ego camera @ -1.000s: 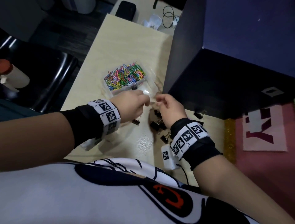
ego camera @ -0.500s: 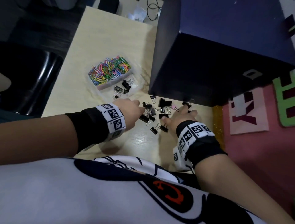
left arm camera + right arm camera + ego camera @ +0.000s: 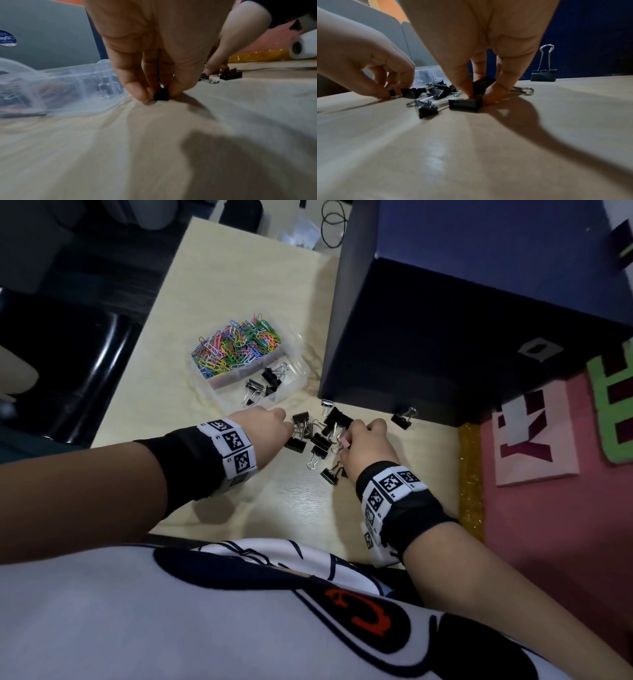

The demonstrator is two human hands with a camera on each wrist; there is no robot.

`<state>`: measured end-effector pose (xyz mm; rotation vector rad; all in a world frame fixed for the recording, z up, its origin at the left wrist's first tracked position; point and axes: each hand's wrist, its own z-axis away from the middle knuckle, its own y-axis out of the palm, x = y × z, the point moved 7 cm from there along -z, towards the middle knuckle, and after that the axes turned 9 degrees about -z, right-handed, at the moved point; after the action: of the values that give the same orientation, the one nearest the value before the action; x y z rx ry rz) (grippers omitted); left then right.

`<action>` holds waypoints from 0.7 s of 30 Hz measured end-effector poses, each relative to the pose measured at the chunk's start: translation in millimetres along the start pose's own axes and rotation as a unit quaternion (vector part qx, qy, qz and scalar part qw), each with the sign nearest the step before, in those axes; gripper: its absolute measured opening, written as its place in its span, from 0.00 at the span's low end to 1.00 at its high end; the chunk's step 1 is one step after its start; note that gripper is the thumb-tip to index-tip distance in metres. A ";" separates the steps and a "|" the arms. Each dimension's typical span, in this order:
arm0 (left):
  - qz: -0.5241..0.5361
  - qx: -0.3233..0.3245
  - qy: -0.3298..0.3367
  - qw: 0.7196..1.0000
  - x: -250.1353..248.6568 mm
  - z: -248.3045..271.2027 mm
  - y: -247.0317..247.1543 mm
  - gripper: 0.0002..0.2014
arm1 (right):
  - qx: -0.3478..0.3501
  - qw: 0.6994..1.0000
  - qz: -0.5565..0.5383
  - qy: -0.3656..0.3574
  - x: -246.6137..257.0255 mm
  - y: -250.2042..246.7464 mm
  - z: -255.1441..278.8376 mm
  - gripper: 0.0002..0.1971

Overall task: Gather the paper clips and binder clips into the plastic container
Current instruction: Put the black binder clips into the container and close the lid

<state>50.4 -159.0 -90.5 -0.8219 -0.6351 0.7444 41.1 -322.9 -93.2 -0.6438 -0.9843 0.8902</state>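
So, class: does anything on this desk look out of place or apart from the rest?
Yes. One black binder clip stands alone by the dark blue box, handles up, apart from the pile both hands are working. A single pink clip lies among the black ones.

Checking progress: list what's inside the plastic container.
The plastic container holds coloured paper clips in its far compartment and a few black binder clips in the near one. Anything beneath the paper clips is hidden.

hidden: left hand (image 3: 265, 429) covered its pinched binder clip (image 3: 161, 95) in head view | blurred: plastic container (image 3: 72, 86) contents in left wrist view | cut off: sticker (image 3: 6, 39) lettering
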 end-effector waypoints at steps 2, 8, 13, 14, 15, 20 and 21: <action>0.020 0.002 -0.008 1.000 1.4 1.5 0.1 0.14 | -0.011 1.000 -0.011 -0.013 2.3 -5.2 -0.9 0.08; 0.078 -0.035 -0.031 0.996 7.4 9.2 -8.6 0.14 | -0.045 0.997 -0.036 -0.047 15.7 -16.7 4.3 0.13; 0.183 -0.134 -0.042 0.973 29.1 18.4 -29.3 0.13 | -0.086 0.991 -0.038 -0.096 49.0 -26.1 13.2 0.19; 0.200 -0.161 -0.044 0.965 35.3 21.2 -32.9 0.13 | -0.090 0.989 -0.045 -0.112 57.2 -26.2 14.3 0.19; 0.217 -0.185 -0.048 0.957 41.8 24.1 -36.6 0.12 | -0.092 0.986 -0.056 -0.124 65.2 -25.8 14.7 0.19; 0.263 -0.255 -0.093 0.926 79.8 36.8 -45.8 0.10 | -0.119 0.960 -0.168 -0.189 107.0 -27.5 9.2 0.18; 0.259 -0.258 -0.106 0.925 86.9 38.1 -44.4 0.11 | -0.114 0.957 -0.183 -0.194 113.1 -28.0 7.3 0.20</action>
<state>87.4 -95.8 -15.7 -1.4414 -0.8368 1.1815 74.2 -238.5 -19.5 -0.4628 -1.5227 0.5847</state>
